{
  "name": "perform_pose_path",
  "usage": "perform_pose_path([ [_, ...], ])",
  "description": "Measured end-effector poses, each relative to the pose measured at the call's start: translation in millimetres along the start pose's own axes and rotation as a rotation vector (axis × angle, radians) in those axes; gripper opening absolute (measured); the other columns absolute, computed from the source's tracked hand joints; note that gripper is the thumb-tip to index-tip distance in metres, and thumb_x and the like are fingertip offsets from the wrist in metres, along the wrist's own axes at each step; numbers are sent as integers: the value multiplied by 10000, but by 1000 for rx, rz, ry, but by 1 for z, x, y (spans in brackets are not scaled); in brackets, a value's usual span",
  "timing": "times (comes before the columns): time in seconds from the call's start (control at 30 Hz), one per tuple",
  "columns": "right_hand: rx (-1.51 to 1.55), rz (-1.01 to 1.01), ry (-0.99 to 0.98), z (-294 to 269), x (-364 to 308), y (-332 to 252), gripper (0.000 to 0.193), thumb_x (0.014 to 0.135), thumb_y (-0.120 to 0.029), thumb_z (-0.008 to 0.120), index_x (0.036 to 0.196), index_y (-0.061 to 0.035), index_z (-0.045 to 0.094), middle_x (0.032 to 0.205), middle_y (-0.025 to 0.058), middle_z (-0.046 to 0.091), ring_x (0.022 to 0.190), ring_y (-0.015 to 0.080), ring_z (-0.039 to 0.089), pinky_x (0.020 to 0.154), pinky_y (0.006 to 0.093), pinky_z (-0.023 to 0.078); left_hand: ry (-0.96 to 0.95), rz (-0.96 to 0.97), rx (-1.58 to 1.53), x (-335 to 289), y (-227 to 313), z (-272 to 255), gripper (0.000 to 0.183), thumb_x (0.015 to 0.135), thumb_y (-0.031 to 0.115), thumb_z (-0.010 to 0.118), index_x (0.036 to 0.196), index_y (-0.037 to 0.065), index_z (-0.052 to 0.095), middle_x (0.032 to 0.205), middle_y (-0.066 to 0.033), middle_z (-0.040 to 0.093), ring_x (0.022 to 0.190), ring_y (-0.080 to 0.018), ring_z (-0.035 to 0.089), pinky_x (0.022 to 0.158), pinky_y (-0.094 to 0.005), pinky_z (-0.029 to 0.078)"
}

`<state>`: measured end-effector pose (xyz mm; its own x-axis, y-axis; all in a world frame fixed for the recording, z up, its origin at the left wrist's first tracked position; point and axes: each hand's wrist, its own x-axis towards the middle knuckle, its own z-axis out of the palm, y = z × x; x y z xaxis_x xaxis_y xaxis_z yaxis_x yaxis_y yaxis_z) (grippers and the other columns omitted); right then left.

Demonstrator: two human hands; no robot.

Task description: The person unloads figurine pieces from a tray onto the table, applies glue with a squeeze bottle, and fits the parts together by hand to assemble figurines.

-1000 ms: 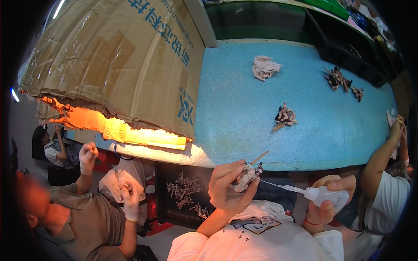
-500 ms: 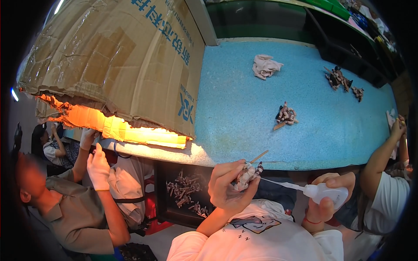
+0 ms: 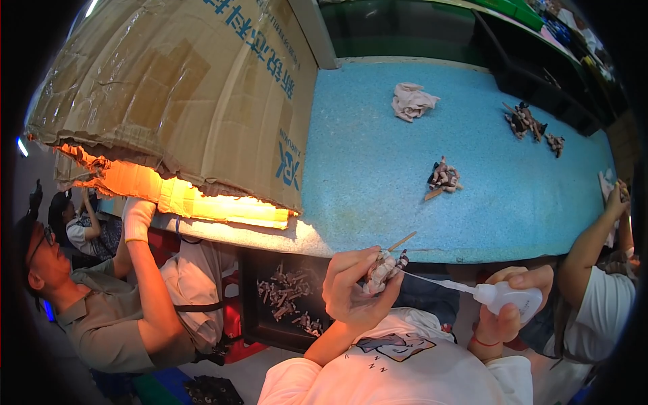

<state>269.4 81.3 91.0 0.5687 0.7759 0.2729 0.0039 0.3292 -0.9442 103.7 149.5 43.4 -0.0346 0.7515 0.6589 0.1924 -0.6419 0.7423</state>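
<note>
My left hand (image 3: 352,290) has its fingertips clamped on a small pale figure (image 3: 379,275), held just in front of the near edge of the blue bench (image 3: 378,223). My right hand (image 3: 503,325) is wrapped around a white squeeze bottle (image 3: 518,301), its long thin nozzle (image 3: 442,283) aimed at the figure; I cannot tell whether the tip touches. Too hard a squeeze, I judge, could flood the figure or wet my fingers, and a shaky wrist could send the fine tip off its mark. If my pinch loosens, the figure could fall, since no bench lies directly beneath it. The figure looks lumpy and whitish, with a dark, banded part at its right end. A thin wooden stick (image 3: 403,240) slants up from it; whether the two are joined, I cannot tell.
</note>
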Motion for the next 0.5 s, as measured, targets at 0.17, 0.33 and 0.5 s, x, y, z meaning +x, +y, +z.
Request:
perform_pose_path([
  [0.17,-5,-11,-17,0,-1,0,400,660,-287,691,846,-40,437,690,88,518,586,131,493,539,217,406,2,29,-22,1,-4,-1,465,559,-63,723,978,-22,526,874,-166,557,756,-229,594,625,-284,504],
  [0.33,-18,-125,-24,-1,1,8,409,687,-299,660,832,-24,394,648,98,495,535,146,509,481,199,406,-5,20,-22,1,-2,-1,469,559,-68,719,983,-26,525,871,-157,554,760,-227,592,631,-288,506],
  [0.5,-49,-57,19,5,2,4,426,682,-320,655,828,-20,390,650,94,488,543,148,511,486,198,405,-1,0,-18,0,0,-1,474,558,-69,718,988,-29,523,878,-155,559,743,-213,582,632,-285,503],
])
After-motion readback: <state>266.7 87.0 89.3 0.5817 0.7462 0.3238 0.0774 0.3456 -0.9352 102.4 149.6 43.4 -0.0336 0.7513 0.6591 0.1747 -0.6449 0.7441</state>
